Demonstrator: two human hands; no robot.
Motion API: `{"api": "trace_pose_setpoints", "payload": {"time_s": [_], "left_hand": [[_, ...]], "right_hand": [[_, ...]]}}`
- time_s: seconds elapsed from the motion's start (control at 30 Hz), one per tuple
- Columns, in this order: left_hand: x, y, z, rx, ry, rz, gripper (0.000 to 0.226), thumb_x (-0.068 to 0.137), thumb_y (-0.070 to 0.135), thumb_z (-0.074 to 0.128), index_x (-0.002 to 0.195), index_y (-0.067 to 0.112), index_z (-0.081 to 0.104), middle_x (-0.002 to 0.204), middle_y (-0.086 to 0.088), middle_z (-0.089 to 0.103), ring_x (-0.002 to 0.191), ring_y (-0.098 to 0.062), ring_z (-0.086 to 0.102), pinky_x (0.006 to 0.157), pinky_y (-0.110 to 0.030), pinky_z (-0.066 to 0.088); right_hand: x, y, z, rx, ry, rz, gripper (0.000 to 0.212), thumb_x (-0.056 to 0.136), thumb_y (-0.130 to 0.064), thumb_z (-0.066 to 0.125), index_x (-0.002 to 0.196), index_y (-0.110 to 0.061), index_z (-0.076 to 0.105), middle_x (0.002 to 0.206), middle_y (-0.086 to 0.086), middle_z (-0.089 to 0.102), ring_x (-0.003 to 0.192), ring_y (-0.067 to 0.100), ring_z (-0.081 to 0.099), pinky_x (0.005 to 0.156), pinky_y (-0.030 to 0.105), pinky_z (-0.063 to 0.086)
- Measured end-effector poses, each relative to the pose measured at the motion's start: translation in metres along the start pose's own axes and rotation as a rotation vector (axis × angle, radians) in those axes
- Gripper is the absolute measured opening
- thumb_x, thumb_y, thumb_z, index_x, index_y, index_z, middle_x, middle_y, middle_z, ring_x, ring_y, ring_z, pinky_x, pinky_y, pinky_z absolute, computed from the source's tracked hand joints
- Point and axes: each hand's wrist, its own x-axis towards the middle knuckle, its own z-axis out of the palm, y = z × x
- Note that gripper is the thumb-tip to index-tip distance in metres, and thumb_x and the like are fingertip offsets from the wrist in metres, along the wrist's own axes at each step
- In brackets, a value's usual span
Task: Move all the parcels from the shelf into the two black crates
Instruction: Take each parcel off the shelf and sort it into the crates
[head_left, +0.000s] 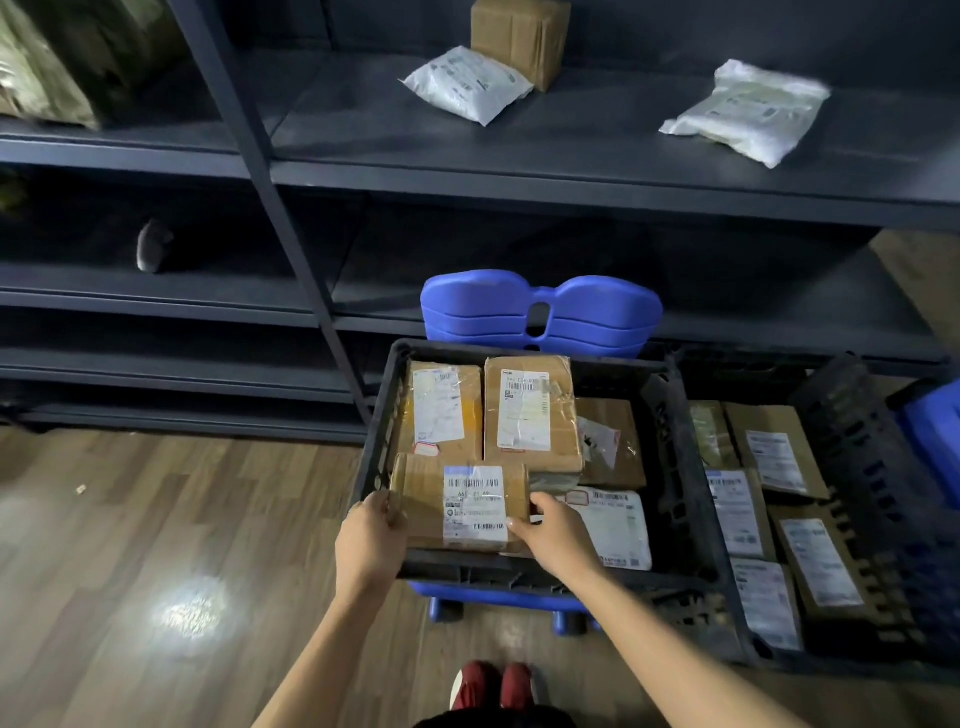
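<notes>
A brown cardboard parcel (421, 493) with a white label is held over the near left corner of the left black crate (675, 467). My left hand (371, 540) grips its left end and my right hand (553, 535) grips its right end. Several boxed parcels lie in that crate. The right black crate (852, 415) holds several flat labelled parcels. On the dark shelf (571, 150) above remain a brown box (519, 36) and two white bag parcels, one (467, 83) by the box and one (748, 111) to the right.
The left crate sits on a blue plastic stool (540, 306). Shelf uprights (270, 208) and lower shelf boards stand behind. A large wrapped bundle (62, 57) fills the upper left bay. Wooden floor (156, 571) spreads to the left; my red shoes (493, 686) show below.
</notes>
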Motion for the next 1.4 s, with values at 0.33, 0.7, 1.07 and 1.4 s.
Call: {"api": "trace_pose_setpoints", "payload": {"time_s": [0.33, 0.7, 1.07, 1.4], "left_hand": [[0.011, -0.007, 0.013, 0.258, -0.141, -0.018, 0.033, 0.085, 0.001, 0.044, 0.115, 0.005, 0.056, 0.114, -0.013, 0.065, 0.107, -0.033, 0.059, 0.081, -0.034, 0.044], [0.033, -0.005, 0.025, 0.497, -0.279, -0.093, 0.028, 0.092, 0.012, 0.046, 0.114, 0.001, 0.059, 0.118, -0.015, 0.065, 0.109, -0.031, 0.062, 0.085, -0.034, 0.048], [0.048, -0.01, 0.02, 0.531, -0.34, -0.117, 0.029, 0.086, 0.012, 0.051, 0.111, 0.001, 0.062, 0.115, -0.015, 0.066, 0.106, -0.032, 0.063, 0.083, -0.034, 0.05], [0.027, -0.016, 0.038, 0.503, -0.201, 0.153, 0.071, 0.098, 0.037, 0.039, 0.152, 0.003, 0.008, 0.158, -0.015, 0.017, 0.146, -0.029, 0.018, 0.118, -0.037, 0.024]], "right_hand": [[0.016, 0.003, 0.02, -0.049, -0.103, 0.074, 0.025, 0.086, -0.022, 0.067, 0.109, -0.015, 0.065, 0.109, 0.001, 0.07, 0.098, 0.018, 0.064, 0.082, 0.028, 0.051], [0.038, 0.012, 0.03, -0.108, -0.13, 0.105, 0.013, 0.083, -0.019, 0.071, 0.092, -0.009, 0.068, 0.099, 0.008, 0.072, 0.092, 0.022, 0.066, 0.081, 0.031, 0.053], [0.04, 0.009, 0.031, -0.147, -0.118, 0.093, 0.013, 0.082, -0.022, 0.072, 0.089, -0.011, 0.072, 0.091, 0.004, 0.072, 0.081, 0.018, 0.064, 0.059, 0.022, 0.039], [0.031, 0.009, 0.03, -0.368, -0.073, -0.096, 0.067, 0.094, -0.048, 0.048, 0.148, -0.012, 0.03, 0.147, 0.008, 0.043, 0.129, 0.024, 0.047, 0.1, 0.033, 0.044]]}}
